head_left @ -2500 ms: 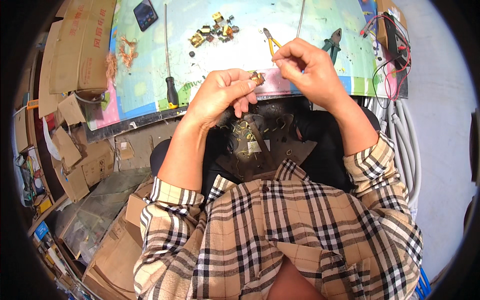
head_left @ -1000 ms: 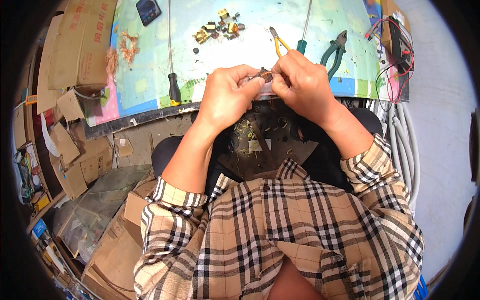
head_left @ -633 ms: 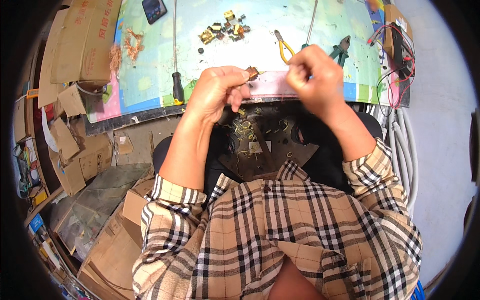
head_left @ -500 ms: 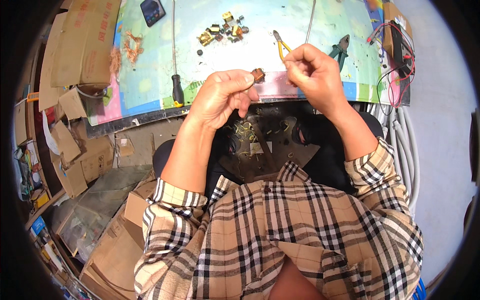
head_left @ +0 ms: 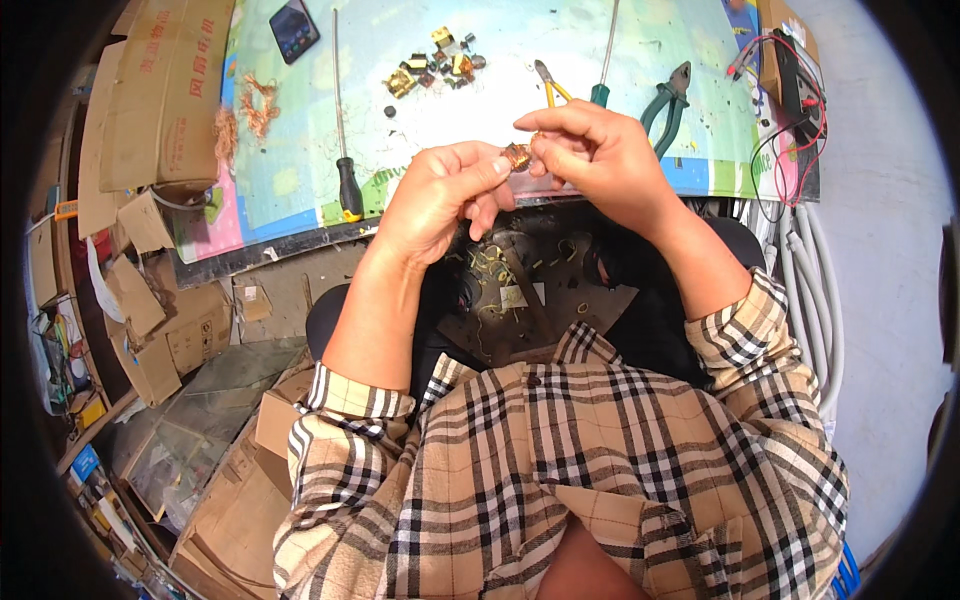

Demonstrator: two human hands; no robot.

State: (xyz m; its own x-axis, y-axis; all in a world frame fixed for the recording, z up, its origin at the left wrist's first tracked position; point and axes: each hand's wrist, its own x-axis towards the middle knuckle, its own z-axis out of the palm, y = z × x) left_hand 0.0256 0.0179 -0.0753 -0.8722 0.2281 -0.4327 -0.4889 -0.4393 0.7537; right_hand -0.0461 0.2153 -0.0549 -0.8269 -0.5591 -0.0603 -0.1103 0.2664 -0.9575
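Over the table's front edge, my left hand [head_left: 438, 197] pinches a small coil wound with copper wire [head_left: 516, 156] between thumb and fingers. My right hand [head_left: 604, 157] is right beside the coil, its thumb and fingers pressed together. A coppery glint shows at those fingertips, but what they grip is too small to make out. Just beyond the right hand lie yellow-handled nippers [head_left: 551, 86], partly covered by it. Farther off is a heap of small coil and core pieces [head_left: 436, 66], yellow, black and brassy.
Tangled copper wire [head_left: 259, 104], a phone [head_left: 294, 31] and a black-handled screwdriver [head_left: 348, 188] lie to the left. On the right are green-handled pliers [head_left: 667, 106], a green-handled screwdriver [head_left: 600, 94] and a black box with test leads [head_left: 800, 90]. Cardboard boxes [head_left: 165, 90] flank the table.
My right hand has moved left and down to the coil, from a spot apart from it. My left hand still holds the coil. The view has shifted slightly.
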